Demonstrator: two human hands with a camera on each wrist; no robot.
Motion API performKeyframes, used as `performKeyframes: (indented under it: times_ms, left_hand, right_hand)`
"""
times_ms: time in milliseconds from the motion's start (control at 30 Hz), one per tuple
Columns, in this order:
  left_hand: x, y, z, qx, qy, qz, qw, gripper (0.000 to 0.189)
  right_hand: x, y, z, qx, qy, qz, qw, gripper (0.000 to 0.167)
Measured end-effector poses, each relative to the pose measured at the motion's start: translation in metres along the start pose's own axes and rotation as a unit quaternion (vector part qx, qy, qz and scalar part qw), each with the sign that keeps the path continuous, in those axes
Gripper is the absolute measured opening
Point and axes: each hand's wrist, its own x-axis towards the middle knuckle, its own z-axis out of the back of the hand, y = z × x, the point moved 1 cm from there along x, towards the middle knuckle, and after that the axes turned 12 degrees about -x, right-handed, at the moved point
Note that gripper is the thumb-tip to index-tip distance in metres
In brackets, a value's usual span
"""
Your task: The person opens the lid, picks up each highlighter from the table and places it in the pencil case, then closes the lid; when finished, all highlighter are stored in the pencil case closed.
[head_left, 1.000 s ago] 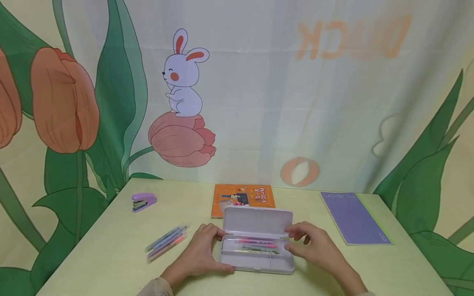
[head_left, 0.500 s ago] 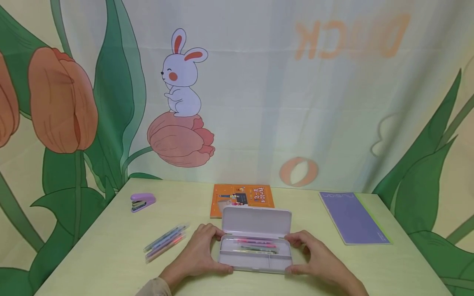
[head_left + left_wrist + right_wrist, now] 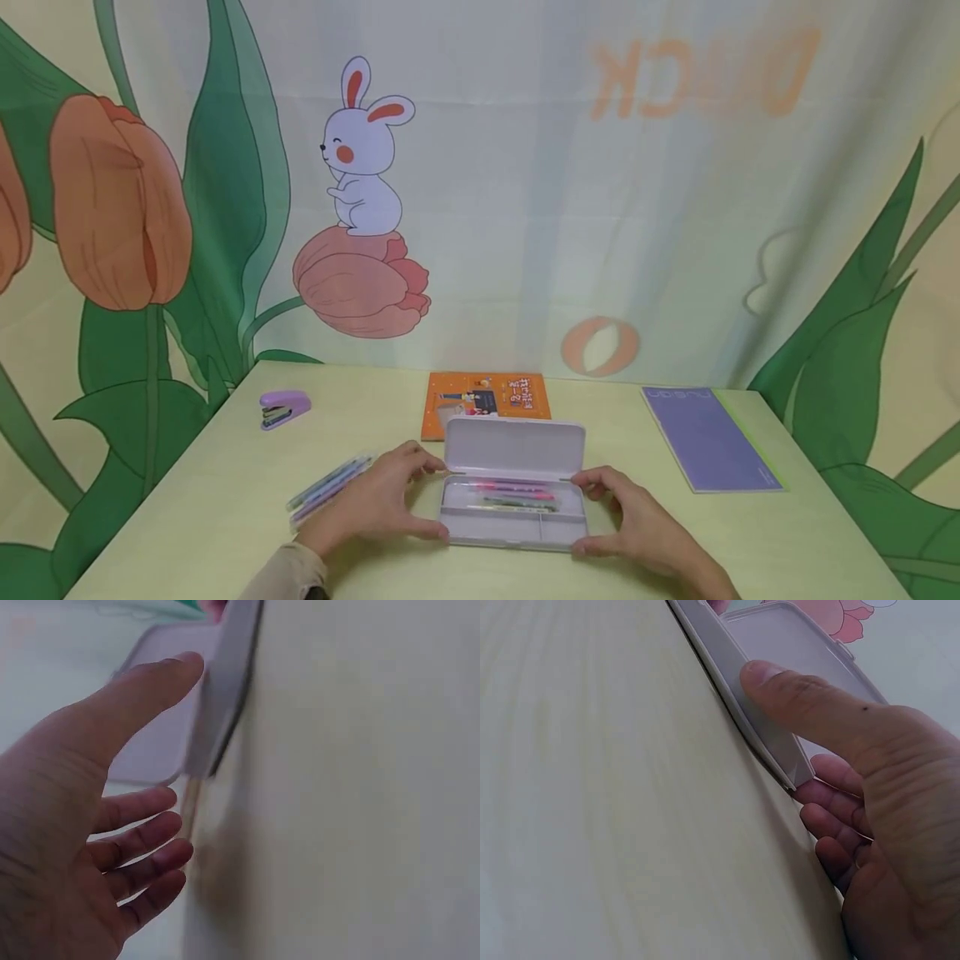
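A white pencil case [image 3: 491, 529] lies on the table with its lid [image 3: 513, 446] raised. Several pens [image 3: 517, 497], pink and green among them, lie in its back compartment; the front compartments hold nothing. My right hand [image 3: 637, 517] grips the case's right end, thumb on the front side and fingers behind the back corner, as the right wrist view shows. My left hand [image 3: 375, 500] is beside the left end, thumb and fingers spread apart. In the left wrist view its fingers are loosely bent with nothing between them, and the thumb overlaps the case's edge.
Several coloured pens [image 3: 326, 487] lie partly hidden behind the left hand. A purple stapler [image 3: 285, 408] sits at the back left. Behind the lid is an orange book [image 3: 487, 396], and a purple notebook [image 3: 712, 442] lies at the right. A printed curtain [image 3: 510, 208] hangs behind the table.
My right hand has come down from the raised lid to the case's right end. The left hand has drawn away leftward from the case, now covering part of the loose pens.
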Motion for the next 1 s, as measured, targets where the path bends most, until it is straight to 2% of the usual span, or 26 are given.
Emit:
performKeyframes:
  times_ms: [67, 200, 333, 433, 567, 733, 1000]
  left_hand:
    - [0.001, 0.0, 0.012, 0.001, -0.017, 0.0, 0.9999, 0.082]
    - [-0.002, 0.0, 0.044, -0.003, -0.07, 0.0, 0.9975, 0.066]
    - [-0.012, 0.001, 0.074, 0.008, -0.118, -0.003, 0.9929, 0.055]
    - [-0.021, 0.004, 0.092, 0.021, -0.137, -0.001, 0.9904, 0.045]
    - [-0.028, 0.011, 0.106, 0.028, -0.133, 0.016, 0.9905, 0.033]
    - [-0.03, 0.02, 0.11, 0.026, -0.105, 0.03, 0.9937, 0.028]
    - [-0.038, 0.033, 0.109, -0.001, -0.042, 0.104, 0.9937, 0.028]
  right_hand:
    - [0.0, 0.001, 0.0, 0.001, 0.002, -0.001, 1.0, 0.083]
    - [0.001, 0.002, 0.001, 0.002, 0.006, -0.004, 1.0, 0.082]
    - [0.002, 0.002, 0.002, 0.008, 0.007, -0.008, 0.9999, 0.082]
    - [0.003, 0.001, 0.003, 0.011, 0.007, -0.008, 0.9999, 0.082]
    - [0.002, 0.001, 0.003, 0.012, 0.005, -0.004, 0.9999, 0.082]
    - [0.0, 0.001, 0.003, 0.009, 0.003, -0.003, 1.0, 0.081]
    - [-0.001, 0.004, 0.001, 0.013, 0.005, -0.006, 0.9999, 0.081]
